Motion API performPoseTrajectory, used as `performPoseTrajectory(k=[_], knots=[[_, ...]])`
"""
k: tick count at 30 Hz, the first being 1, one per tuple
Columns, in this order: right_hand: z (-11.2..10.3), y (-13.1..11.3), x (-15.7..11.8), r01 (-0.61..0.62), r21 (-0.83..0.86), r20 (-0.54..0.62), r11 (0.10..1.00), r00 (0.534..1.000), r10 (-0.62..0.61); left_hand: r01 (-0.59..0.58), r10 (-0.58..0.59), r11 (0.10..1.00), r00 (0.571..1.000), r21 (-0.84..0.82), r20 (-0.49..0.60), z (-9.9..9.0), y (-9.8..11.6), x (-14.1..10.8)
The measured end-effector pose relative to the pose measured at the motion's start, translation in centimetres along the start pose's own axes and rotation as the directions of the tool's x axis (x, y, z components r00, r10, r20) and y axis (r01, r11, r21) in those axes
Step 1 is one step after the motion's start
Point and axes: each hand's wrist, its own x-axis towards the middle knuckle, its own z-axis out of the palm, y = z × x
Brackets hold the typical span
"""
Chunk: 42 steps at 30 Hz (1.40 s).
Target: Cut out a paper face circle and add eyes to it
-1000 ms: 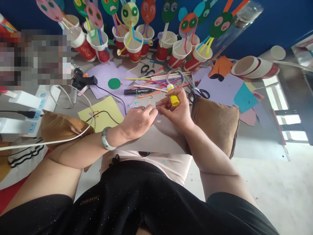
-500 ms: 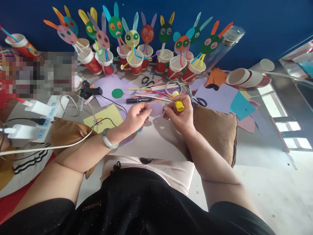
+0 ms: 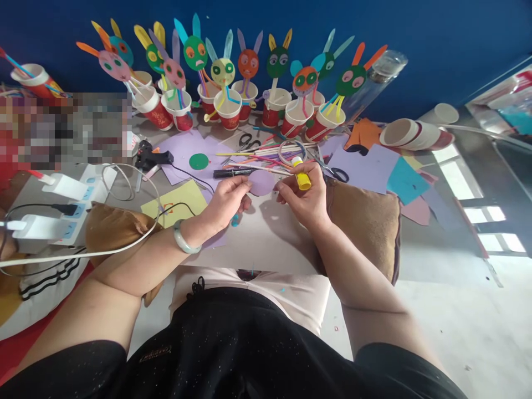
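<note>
A purple paper circle (image 3: 262,183) is pinched at its left edge between the thumb and fingers of my left hand (image 3: 230,200). My right hand (image 3: 308,195) is closed around a yellow glue stick (image 3: 303,178), its thumb and fingertip just off the circle's right edge. Beyond my left hand lie a black marker (image 3: 233,172) and a green paper circle (image 3: 198,161) on purple paper (image 3: 177,173). A loose bunch of coloured sticks (image 3: 257,152) lies behind the circle, with black-handled scissors (image 3: 339,174) to its right.
Paper cups (image 3: 228,111) with rabbit-like paper heads line the wall. A glue gun (image 3: 152,157) and a power strip (image 3: 89,191) with cables lie left. A brown cushion (image 3: 363,227) sits by my right forearm; stacked cups (image 3: 409,133) lie far right.
The purple circle has turned to show more of its face. My right fingertips now stand slightly apart from its edge, and the whole view has shifted a little.
</note>
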Motion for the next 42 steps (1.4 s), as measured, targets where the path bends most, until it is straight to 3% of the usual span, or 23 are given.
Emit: performPoseTrajectory(k=[8, 19, 27, 30, 31, 33, 36, 39, 40, 42], knots=[[0.0, 0.2, 0.0, -0.02, -0.059, 0.004, 0.998, 1.0, 0.021, -0.121, 0.118, 0.988, 0.992, 0.093, 0.036, -0.6, -0.6, 0.2], [-0.1, 0.1, 0.0, -0.028, -0.083, 0.034, 0.996, 0.999, 0.031, -0.062, 0.064, 0.998, 0.997, 0.029, -0.049, -0.1, 0.4, 0.2], [0.1, -0.1, 0.1, -0.068, -0.018, 0.073, 0.998, 0.995, 0.069, -0.072, 0.058, 0.968, 0.996, 0.241, 0.066, -0.1, 0.0, -0.2], [-0.1, -0.1, 0.2, -0.082, -0.025, 0.089, 0.996, 0.992, 0.084, -0.22, 0.198, 0.922, 0.975, 0.318, 0.1, -0.6, -0.9, 0.2], [-0.2, -0.2, 0.3, -0.089, -0.044, 0.111, 0.995, 0.989, 0.094, -0.32, 0.309, 0.887, 0.947, 0.334, 0.088, -0.8, -1.1, 0.2], [-0.5, -0.2, 0.4, -0.09, -0.119, 0.17, 0.989, 0.979, 0.11, -0.513, 0.516, 0.764, 0.85, 0.392, 0.106, -1.1, -1.5, 0.0], [-0.7, -0.3, 0.4, -0.028, -0.296, 0.245, 0.955, 0.964, 0.104, -0.684, 0.625, 0.473, 0.705, 0.556, 0.336, -1.2, -2.0, -1.2], [-0.6, -0.3, 0.3, 0.038, -0.423, 0.285, 0.905, 0.954, 0.094, -0.757, 0.517, 0.026, 0.569, 0.652, 0.64, -0.6, -2.5, -3.2], [-0.6, -0.2, 0.3, 0.053, -0.449, 0.296, 0.892, 0.951, 0.093, -0.765, 0.424, -0.083, 0.553, 0.638, 0.718, -0.4, -2.7, -3.9], [-0.5, -0.2, 0.2, 0.08, -0.489, 0.317, 0.869, 0.944, 0.091, -0.762, 0.265, -0.219, 0.554, 0.609, 0.789, 0.1, -2.9, -5.1]])
